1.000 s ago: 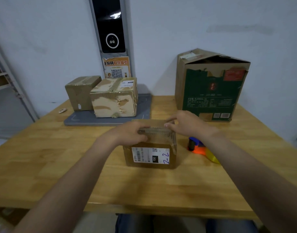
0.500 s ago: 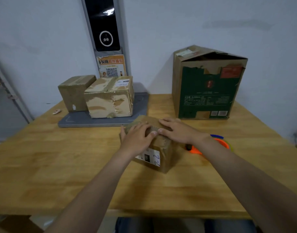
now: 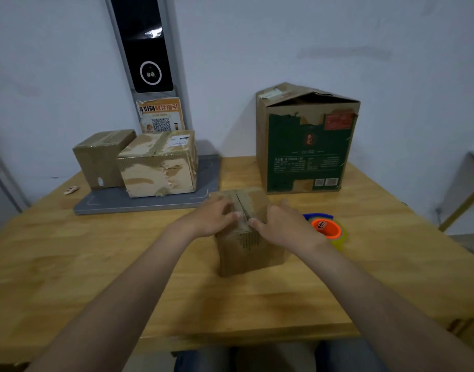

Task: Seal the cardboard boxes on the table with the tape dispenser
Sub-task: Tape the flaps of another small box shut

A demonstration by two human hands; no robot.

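Wooden counter (image 3: 96, 264), wall behind it. Far right of the counter: tall cardboard box with green print (image 3: 307, 146), upright, top flaps raised in a peak, not closed flat. Far left: grey platform (image 3: 149, 202) carrying two boxes that touch each other, a taped box (image 3: 160, 167) with torn, patchy tape and a smaller brown box (image 3: 101, 159) on its left. Centre, nearer the person: small cardboard box (image 3: 249, 253) standing on the counter, its two top flaps folded down and meeting in a seam that runs away from the viewer. Left hand (image 3: 211, 218) lies on the left flap, right hand (image 3: 284, 226) on the right flap; the fingers of both are laid out flat and loosely together, pressing the flaps down, with the thumb tips nearly meeting at the seam. Tape dispenser (image 3: 328, 229), orange core and blue frame, rests on the counter just beside the right wrist, touched by neither hand. Small pale scrap (image 3: 71, 189) near the counter's left edge; too blurred to identify.
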